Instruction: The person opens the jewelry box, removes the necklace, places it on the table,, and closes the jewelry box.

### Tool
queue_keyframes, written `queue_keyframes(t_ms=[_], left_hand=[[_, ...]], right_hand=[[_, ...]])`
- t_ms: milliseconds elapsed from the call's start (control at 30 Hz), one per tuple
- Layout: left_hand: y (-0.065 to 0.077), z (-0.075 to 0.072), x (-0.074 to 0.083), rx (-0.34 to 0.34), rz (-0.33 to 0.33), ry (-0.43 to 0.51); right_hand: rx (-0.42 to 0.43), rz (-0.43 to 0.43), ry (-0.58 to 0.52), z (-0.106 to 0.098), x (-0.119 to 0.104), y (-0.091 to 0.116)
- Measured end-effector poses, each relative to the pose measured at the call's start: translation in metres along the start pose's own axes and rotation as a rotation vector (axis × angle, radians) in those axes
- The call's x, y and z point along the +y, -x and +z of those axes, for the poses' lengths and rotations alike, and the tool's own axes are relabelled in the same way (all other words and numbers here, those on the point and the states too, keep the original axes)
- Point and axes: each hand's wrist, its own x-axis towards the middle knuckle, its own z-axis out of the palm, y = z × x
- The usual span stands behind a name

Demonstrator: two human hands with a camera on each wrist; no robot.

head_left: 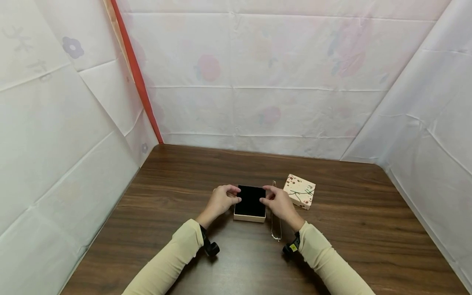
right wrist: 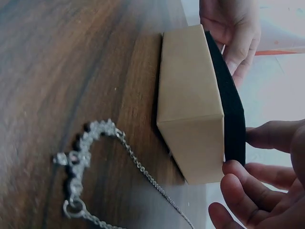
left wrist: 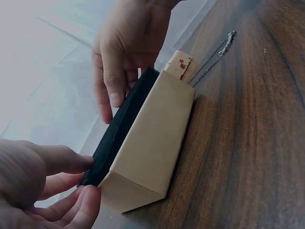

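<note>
A cream cardboard box base point(head_left: 249, 218) sits on the table, with a black foam pad point(head_left: 250, 200) standing partly above its rim. My left hand point(head_left: 221, 199) pinches the pad's left edge between thumb and fingers. At the opposite edge my right hand point(head_left: 279, 201) pinches the same pad, its fingertips beside the box wall in the right wrist view. A fine silver chain necklace point(right wrist: 157, 186) with a row of clear stones point(right wrist: 83, 152) lies just right of the box, passing partly under my right hand in the head view.
The box's lid point(head_left: 300, 191), cream with red blossoms and dark branches, lies right of my right hand. Brown wood-grain table point(head_left: 177, 176) surrounds everything. White printed sheets point(head_left: 236, 69) hang behind and at both sides. Each wrist wears a small black camera point(head_left: 212, 248).
</note>
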Motion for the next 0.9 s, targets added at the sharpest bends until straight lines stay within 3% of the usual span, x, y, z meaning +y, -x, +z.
queue_keyframes(t_ms=[300, 467, 767, 900], left_hand=[[0.0047, 0.0001, 0.0032, 0.001, 0.02, -0.069], [0.007, 0.0015, 0.0022, 0.008, 0.046, -0.169], [0.0088, 0.0038, 0.0018, 0.036, 0.282, -0.356], [0.0093, 0.0032, 0.0013, -0.001, 0.338, -0.406]], right_hand=[[-0.044, -0.059, 0.028, -0.0024, 0.0018, -0.0004], [-0.105, -0.103, 0.082, -0.006, 0.0035, 0.0022], [-0.035, -0.275, 0.212, -0.0064, 0.0056, 0.0079], [-0.029, -0.337, 0.258, -0.0074, 0.0043, 0.0084]])
